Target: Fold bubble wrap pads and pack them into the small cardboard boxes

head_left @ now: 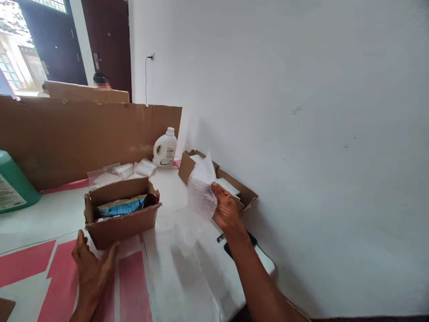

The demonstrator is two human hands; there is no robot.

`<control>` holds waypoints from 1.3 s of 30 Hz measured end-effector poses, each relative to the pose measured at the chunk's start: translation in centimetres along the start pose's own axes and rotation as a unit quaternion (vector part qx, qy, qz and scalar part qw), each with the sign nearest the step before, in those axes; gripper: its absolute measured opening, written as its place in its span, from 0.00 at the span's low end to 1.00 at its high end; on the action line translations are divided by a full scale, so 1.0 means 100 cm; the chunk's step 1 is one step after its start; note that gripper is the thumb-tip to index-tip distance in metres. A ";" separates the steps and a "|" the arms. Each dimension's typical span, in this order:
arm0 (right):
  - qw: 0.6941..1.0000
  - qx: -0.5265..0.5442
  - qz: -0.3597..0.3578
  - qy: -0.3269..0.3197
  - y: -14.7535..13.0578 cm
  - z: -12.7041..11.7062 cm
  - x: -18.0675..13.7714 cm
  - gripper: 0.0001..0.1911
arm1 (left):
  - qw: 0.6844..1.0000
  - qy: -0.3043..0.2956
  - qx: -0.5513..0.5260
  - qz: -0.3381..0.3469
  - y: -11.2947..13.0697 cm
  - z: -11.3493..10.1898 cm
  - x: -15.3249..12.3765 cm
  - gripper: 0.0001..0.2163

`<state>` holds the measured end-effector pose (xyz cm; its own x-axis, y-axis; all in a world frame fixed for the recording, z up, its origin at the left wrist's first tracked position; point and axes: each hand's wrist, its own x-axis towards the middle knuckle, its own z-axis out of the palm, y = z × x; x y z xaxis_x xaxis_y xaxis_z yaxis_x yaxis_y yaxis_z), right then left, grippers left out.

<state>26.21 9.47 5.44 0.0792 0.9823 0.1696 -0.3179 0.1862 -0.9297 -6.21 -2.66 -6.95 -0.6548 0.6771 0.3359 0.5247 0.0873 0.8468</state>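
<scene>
my right hand (227, 208) is pinching a sheet of bubble wrap (200, 197), thumb on top and fingers curled behind it, holding it up over the table (30, 223) between the two boxes. the wrap hangs down and blurs a bit at the bottom. my left hand (90, 268) is spread open, fingers apart, resting just in front of the small open cardboard box (120, 223), about touching its front wall, holding nothing. inside that box there's a blue and tan packet (122, 205) lying on its side. a second open cardboard box (241, 192) sits against the white wall (301, 112), right behind my right hand. further back there's a white detergent bottle (165, 150), a few clear plastic bags (124, 171), a tall cardboard sheet (67, 138), and a green jug (11, 185) at the left edge.
</scene>
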 end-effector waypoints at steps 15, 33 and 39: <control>0.950 0.105 0.159 -0.247 0.025 0.067 -0.182 0.22 | 0.974 -0.033 -0.048 0.218 0.116 -0.088 -0.128 0.15; 0.966 -0.077 -0.007 -0.245 0.039 0.071 -0.184 0.21 | 0.975 -0.135 -0.169 -0.044 0.081 -0.091 -0.098 0.10; 0.966 -0.072 0.020 -0.249 0.042 0.061 -0.193 0.21 | 0.955 -0.170 -0.216 -0.114 0.070 -0.089 -0.086 0.20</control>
<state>17.58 -8.59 0.22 -0.4064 0.8826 0.2366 -0.1745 0.1792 -0.9682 -1.74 -14.38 -0.30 -0.4719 0.8811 0.0315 0.0685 0.0010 0.9976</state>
